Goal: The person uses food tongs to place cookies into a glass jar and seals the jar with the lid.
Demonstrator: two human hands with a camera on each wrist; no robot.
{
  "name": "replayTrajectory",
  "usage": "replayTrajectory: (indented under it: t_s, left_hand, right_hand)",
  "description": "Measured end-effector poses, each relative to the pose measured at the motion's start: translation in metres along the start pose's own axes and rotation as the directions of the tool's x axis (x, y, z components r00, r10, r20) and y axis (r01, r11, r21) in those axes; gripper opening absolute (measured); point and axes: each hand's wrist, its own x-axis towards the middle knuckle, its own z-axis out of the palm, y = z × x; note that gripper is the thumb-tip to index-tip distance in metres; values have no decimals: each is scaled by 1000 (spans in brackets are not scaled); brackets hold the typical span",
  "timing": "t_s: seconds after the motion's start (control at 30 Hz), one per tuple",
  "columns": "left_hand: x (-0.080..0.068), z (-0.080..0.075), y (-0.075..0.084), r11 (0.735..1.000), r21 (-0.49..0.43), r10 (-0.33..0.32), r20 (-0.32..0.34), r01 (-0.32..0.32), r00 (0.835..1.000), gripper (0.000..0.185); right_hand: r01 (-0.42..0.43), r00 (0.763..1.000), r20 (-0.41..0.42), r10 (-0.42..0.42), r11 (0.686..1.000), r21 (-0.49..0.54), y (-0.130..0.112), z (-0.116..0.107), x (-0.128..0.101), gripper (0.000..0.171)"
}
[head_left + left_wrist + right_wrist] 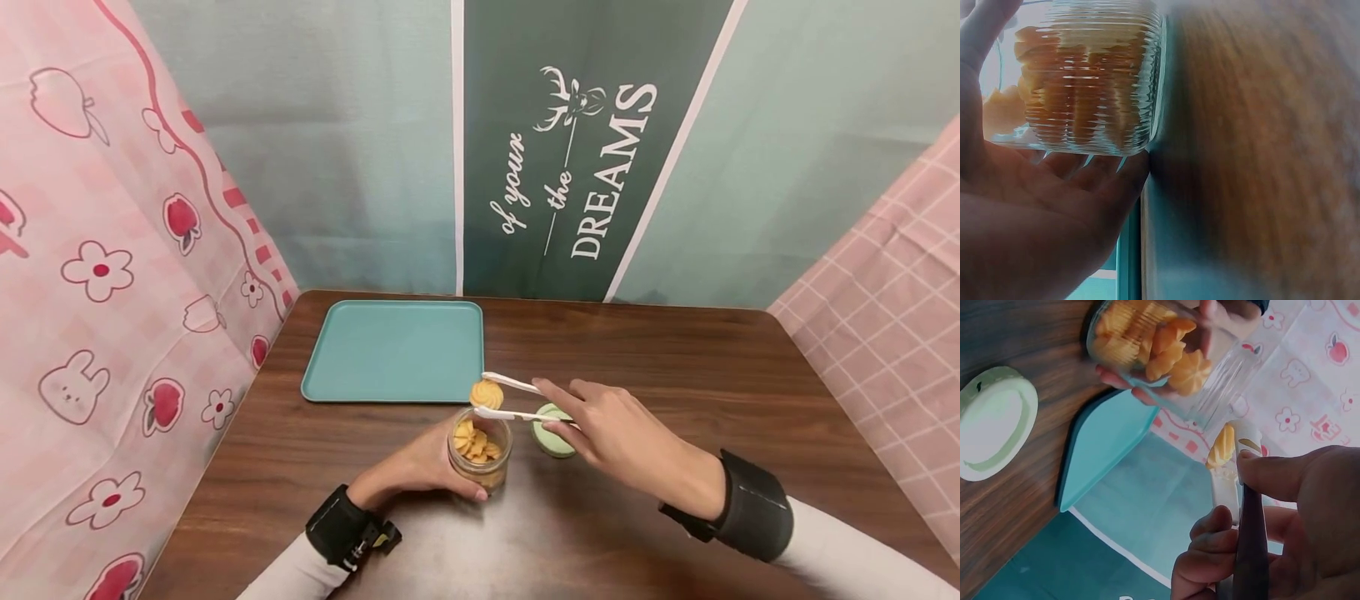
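Dark wood counter (675, 367) carries a teal tray (393, 350) and green lid (553, 433). My left hand (420, 467) wraps the glass jar (480, 454); my right hand (615, 433) squeezes white tongs (510, 398), pinching a cookie (486, 393).

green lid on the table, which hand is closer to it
Right. The right hand hovers just beside and partly over the green lid, pinching the white tongs. The left hand grips the glass jar, on the far side of the jar from the lid.
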Motion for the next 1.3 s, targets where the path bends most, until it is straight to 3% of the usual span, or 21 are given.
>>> replayTrajectory:
  t_s: [0.43,1.13,1.3]
  left_hand:
    - [-2,1,1,999,3,-44,-22,44,999,102]
    - [-2,0,0,1000,24,16,-8,-16,1000,101]
    - [0,0,-2,999,32,37,-9,-37,999,87]
  right_hand:
    - [-42,996,84,41,999,10,-15,-6,-4,53]
    - [-18,996,90,16,1000,16,-21,-5,-14,51]
    - [-21,997,74,19,999,27,-19,-5,-14,54]
